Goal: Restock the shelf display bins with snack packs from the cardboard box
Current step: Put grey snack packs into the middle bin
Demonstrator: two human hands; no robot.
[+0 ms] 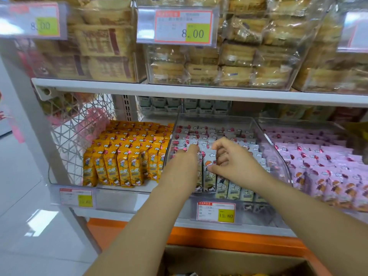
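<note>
In the middle bin (215, 116): white snack packs (229, 189).
My left hand (183, 159) presses them flat-fingered, my right hand (234, 159) pinches one pack (209, 167); yellow packs (123, 156) left of the bin, pink packs (318, 162) right.

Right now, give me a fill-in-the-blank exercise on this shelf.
1. The left hand and the right hand, which pinches a pack, are both in the ___ bin.
2. The price tag below the hands reads ___.
3. The packs right of that bin are ___.
Missing words: middle, 15.80, pink.
</note>
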